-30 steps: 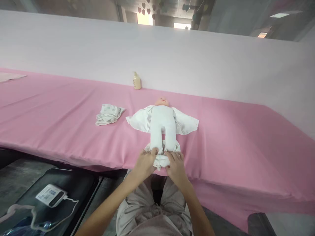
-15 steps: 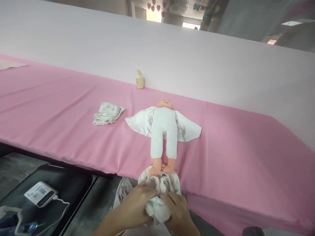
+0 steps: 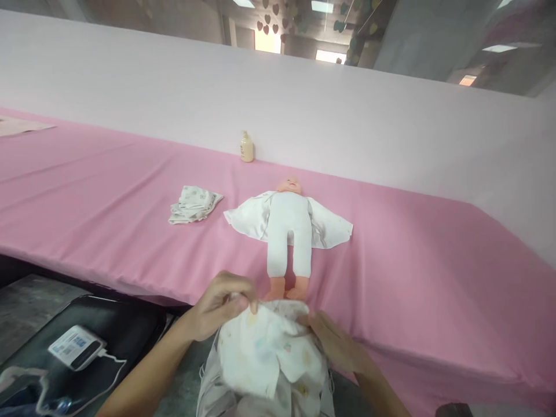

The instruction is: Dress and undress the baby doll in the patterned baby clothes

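A baby doll [image 3: 289,231] with a white cloth body lies on its back on the pink table [image 3: 412,255], an opened white garment [image 3: 249,217] spread under it, its bare feet toward me. Both my hands hold a small white printed piece of baby clothing [image 3: 269,353] just off the table's near edge, below the doll's feet. My left hand [image 3: 219,304] pinches its upper left edge. My right hand [image 3: 336,341] grips its right side with fingers curled under the cloth.
A folded printed cloth [image 3: 193,204] lies left of the doll. A small cream pump bottle [image 3: 247,147] stands at the back against the pale partition. Lower left, a black surface carries a white device with a cable [image 3: 76,346].
The clothing has come off the doll's legs, leaving its feet bare. My hands drew it toward me over the table edge and now lift it, spread wider.
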The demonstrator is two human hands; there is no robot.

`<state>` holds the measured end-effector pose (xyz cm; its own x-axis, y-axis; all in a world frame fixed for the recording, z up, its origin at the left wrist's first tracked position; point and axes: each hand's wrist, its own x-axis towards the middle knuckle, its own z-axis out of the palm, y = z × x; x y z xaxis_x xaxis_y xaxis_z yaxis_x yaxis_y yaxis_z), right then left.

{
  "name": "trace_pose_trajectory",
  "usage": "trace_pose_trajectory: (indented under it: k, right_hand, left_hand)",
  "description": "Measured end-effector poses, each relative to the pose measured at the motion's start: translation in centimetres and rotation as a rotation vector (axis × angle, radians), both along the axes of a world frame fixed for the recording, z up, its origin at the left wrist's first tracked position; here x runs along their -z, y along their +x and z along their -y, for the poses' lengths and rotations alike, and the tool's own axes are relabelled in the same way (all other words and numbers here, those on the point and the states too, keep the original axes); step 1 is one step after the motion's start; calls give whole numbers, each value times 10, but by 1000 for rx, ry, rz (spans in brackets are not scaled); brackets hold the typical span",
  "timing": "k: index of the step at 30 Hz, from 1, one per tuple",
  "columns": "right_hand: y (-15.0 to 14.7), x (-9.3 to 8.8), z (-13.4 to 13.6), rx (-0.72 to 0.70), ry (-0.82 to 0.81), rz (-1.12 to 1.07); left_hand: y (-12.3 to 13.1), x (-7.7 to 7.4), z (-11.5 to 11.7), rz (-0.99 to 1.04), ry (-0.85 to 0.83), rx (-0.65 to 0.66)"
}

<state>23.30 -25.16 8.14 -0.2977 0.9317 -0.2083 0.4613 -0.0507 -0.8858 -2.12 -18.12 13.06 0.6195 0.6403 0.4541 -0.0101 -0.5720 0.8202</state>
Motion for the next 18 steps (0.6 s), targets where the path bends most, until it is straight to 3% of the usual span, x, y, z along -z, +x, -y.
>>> trace_pose_trajectory:
  k: [3, 7, 10, 13, 16, 18]
  right_hand:
    - [3, -25, -6, 114, 104, 8]
    - [-2, -60, -16, 15, 617, 18]
    - [-5, -72, -28, -34, 887, 93]
    - [-3, -70, -39, -35, 884, 154]
    - [-2, -58, -43, 2, 742, 151]
    - [-2, -48, -44, 13, 668, 104]
  left_hand:
    - [1, -18, -3, 12, 194, -121]
    - [7, -39, 3, 3, 593, -261]
    - [11, -47, 0, -92, 787, -317]
    - [10, -49, -9, -253, 821, -356]
    - [3, -51, -5, -364, 671, -371]
    - [-5, -53, 11, -329, 561, -377]
